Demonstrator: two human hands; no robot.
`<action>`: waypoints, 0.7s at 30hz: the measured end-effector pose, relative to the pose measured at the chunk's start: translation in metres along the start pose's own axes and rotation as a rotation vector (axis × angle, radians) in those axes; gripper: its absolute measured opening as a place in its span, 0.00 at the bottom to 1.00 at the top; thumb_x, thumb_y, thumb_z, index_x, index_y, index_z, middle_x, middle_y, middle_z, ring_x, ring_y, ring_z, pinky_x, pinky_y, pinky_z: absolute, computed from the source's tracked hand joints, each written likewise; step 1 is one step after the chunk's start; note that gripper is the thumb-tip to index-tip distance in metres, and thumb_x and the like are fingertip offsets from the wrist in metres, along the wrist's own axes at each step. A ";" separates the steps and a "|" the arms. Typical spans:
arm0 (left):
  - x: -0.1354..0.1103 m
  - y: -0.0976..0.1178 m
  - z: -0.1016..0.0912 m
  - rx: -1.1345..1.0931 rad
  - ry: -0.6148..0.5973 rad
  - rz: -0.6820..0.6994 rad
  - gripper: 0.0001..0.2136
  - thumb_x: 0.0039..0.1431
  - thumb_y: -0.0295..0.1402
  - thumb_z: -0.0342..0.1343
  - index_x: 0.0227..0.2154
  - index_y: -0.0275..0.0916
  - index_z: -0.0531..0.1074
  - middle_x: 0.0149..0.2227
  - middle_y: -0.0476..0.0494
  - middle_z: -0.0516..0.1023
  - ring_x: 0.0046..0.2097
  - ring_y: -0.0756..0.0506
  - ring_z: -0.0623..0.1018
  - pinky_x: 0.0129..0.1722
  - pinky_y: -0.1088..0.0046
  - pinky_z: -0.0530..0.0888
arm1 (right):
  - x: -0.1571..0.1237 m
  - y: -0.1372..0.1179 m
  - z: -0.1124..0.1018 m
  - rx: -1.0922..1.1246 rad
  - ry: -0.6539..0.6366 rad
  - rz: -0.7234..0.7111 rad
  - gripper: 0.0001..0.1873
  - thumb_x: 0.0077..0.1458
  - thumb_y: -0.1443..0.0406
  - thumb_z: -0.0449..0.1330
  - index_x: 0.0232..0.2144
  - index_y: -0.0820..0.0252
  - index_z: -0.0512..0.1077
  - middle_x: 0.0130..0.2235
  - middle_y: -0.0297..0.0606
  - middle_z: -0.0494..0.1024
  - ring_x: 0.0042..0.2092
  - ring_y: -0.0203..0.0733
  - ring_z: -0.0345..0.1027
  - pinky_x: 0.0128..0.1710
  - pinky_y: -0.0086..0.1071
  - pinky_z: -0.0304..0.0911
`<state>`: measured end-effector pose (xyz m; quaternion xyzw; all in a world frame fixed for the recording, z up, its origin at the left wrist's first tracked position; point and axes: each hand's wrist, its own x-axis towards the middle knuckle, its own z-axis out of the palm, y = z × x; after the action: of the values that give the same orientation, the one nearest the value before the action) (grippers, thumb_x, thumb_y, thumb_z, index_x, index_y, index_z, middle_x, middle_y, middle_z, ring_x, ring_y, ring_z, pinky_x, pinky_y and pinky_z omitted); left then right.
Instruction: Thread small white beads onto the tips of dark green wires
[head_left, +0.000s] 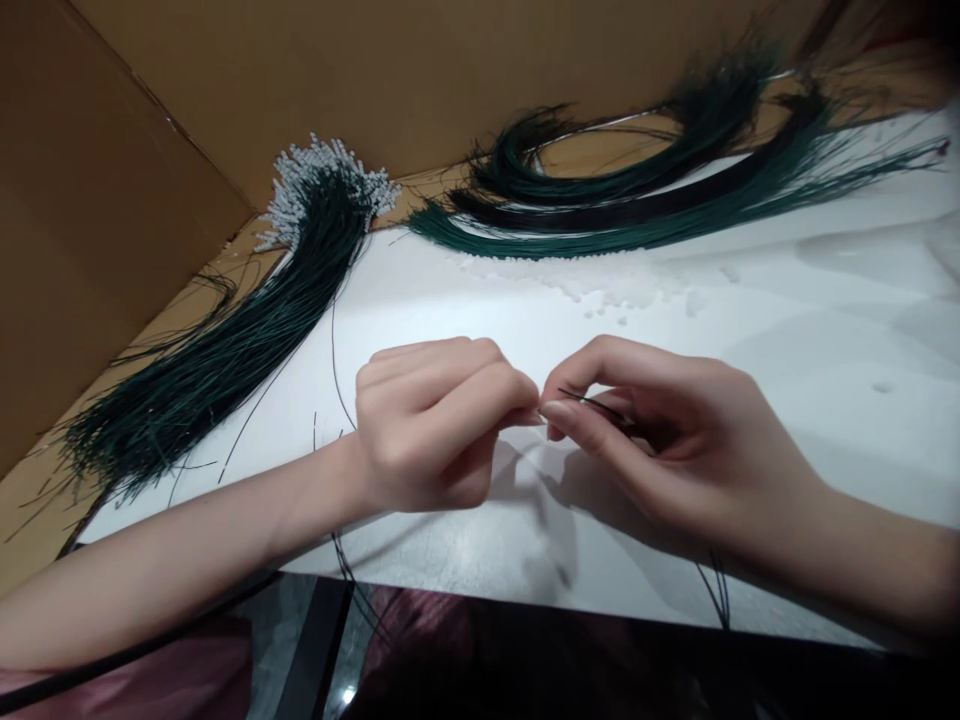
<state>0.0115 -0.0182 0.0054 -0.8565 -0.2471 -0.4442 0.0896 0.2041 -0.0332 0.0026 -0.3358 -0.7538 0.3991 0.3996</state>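
Observation:
My left hand [431, 425] is closed, palm down, its thumb and forefinger pinched together at the centre. What lies between those fingertips is too small to make out. Almost touching it, my right hand [660, 420] is closed around several thin dark wires [592, 402], their ends showing above the thumb. More dark strands [721, 590] stick out below the right wrist. Past my left forearm lies a thick bundle of dark green wires [247, 350], with white beaded-looking tips [322, 185] at its far end.
A white board [847, 380] covers the work surface. Curved bunches of loose green and black wires [592, 215] lie along its back. Small white pieces [600, 280] are scattered in front of them. Brown cardboard walls [337, 70] rise at the back and left.

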 end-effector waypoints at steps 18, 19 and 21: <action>0.004 -0.006 -0.012 -0.260 -0.200 -0.076 0.02 0.59 0.28 0.60 0.35 0.38 0.74 0.27 0.45 0.79 0.28 0.50 0.76 0.26 0.75 0.72 | 0.000 0.001 -0.004 0.074 -0.038 0.041 0.05 0.58 0.66 0.62 0.31 0.59 0.69 0.23 0.30 0.67 0.20 0.30 0.55 0.17 0.28 0.48; 0.004 -0.006 -0.013 -0.263 -0.200 -0.077 0.02 0.59 0.28 0.60 0.35 0.38 0.74 0.27 0.46 0.79 0.27 0.51 0.76 0.26 0.75 0.72 | 0.000 0.001 -0.004 0.073 -0.036 0.039 0.05 0.58 0.66 0.62 0.31 0.59 0.69 0.23 0.30 0.67 0.20 0.29 0.54 0.17 0.28 0.48; 0.005 -0.005 -0.013 -0.268 -0.210 -0.084 0.02 0.59 0.28 0.60 0.35 0.39 0.74 0.27 0.46 0.79 0.28 0.51 0.77 0.26 0.75 0.73 | 0.000 0.001 -0.004 0.067 -0.033 0.027 0.04 0.58 0.66 0.62 0.31 0.59 0.69 0.22 0.28 0.65 0.19 0.29 0.52 0.16 0.27 0.47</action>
<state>0.0018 -0.0168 0.0172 -0.8914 -0.2291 -0.3847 -0.0703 0.2084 -0.0315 0.0033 -0.3256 -0.7420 0.4349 0.3929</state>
